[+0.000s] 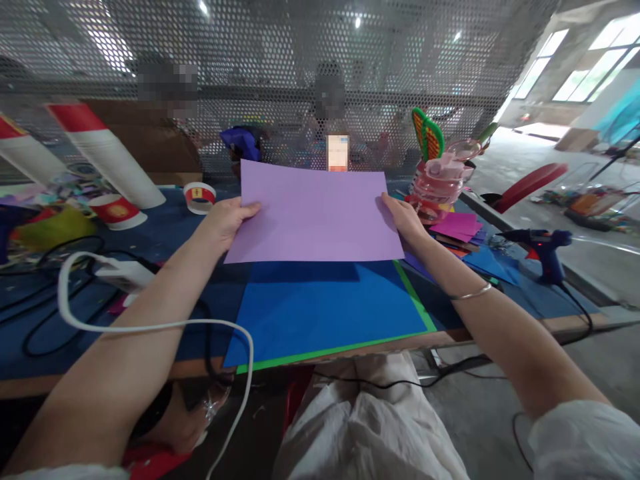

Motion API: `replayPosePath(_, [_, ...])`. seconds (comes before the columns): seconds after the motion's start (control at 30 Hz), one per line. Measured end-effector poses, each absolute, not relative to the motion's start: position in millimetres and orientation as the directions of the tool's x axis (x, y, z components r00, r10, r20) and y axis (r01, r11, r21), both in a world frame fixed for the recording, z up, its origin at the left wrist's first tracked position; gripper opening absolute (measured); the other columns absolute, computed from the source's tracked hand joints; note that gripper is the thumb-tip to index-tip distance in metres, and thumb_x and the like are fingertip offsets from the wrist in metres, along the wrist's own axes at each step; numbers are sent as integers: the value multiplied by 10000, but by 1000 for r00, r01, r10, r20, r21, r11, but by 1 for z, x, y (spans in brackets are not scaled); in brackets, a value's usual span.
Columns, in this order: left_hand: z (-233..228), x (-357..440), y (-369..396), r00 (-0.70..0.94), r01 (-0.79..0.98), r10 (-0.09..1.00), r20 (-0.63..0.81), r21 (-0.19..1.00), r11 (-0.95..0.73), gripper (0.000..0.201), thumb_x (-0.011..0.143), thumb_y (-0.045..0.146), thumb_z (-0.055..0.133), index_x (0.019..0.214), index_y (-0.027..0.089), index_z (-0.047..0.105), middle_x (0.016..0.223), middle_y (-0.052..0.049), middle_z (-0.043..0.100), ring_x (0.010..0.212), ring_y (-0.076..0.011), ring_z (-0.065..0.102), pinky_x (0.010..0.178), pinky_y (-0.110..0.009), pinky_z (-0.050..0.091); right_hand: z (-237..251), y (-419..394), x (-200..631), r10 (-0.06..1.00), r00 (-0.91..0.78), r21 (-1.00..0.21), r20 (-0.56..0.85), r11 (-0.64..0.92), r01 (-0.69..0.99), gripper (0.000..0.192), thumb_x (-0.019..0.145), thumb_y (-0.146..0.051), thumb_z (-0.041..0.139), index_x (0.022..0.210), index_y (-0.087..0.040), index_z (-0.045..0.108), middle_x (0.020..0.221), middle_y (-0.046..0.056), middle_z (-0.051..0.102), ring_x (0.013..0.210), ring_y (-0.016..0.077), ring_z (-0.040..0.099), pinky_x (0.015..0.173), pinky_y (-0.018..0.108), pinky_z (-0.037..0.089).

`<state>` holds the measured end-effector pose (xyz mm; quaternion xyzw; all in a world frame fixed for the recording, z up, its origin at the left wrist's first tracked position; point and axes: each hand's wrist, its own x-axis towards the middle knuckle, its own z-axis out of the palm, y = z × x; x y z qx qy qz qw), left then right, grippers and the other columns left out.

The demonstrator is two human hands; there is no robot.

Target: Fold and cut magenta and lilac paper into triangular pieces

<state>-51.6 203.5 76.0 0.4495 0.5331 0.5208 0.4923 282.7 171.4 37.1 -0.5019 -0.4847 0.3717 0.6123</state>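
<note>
One purple sheet [314,213], two hands gripping

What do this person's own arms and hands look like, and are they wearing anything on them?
Both forearms are bare from the elbow down. The left hand has no ring, watch or glove that shows. The right hand is ungloved too, and a thin silver metal bangle circles that wrist. A pale white fabric sleeve bunches above the right elbow; a sliver of similar pale cloth shows at the left.

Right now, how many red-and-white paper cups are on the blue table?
2 that I can see. One red-and-white paper cup sits upside down at far left beside the tall white tubes; a smaller one lies nearer the lilac paper sheet. Clutter may hide more.
</note>
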Motion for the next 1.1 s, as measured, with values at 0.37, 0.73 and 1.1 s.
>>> replayPosePath(0.37, [78, -56, 205, -160, 13, 986, -51, 998, 54, 179, 851, 133, 779, 1017, 126, 714, 739, 43, 747, 731, -144, 650, 763, -301, 528, 26, 196, 298, 877, 306, -929, 371, 348, 128, 376, 843, -374, 697, 1187, -256, 602, 1012, 46, 702, 803, 183, 659, 693, 314, 571])
replayPosePath(0.73, [79, -59, 204, -142, 122, 980, -141, 980, 159, 251, 965, 224, 718, 1193, 124, 697, 1029, -37, 744, 868, -175, 682, 782, -328, 577, 39, 186, 323, 477, -67, -266, 877, 596, 758, 340, 919, -215, 607, 1234, -240, 732, 1222, 127, 644, 1142, 292, 666, 921, 452, 625])
replayPosePath(1.1, [70, -64, 213, -19, 27, 973, -230, 973, 230, 404, 1012, 385, 690, 1349, 170, 631, 1349, -120, 656, 1141, -265, 685, 954, -483, 609, 38, 176, 300, 590, -157, -457, 792, 744, 487, 355, 868, -504, 762, 1139, -278, 803, 1246, 103, 716, 1210, 300, 675, 1098, 494, 536])
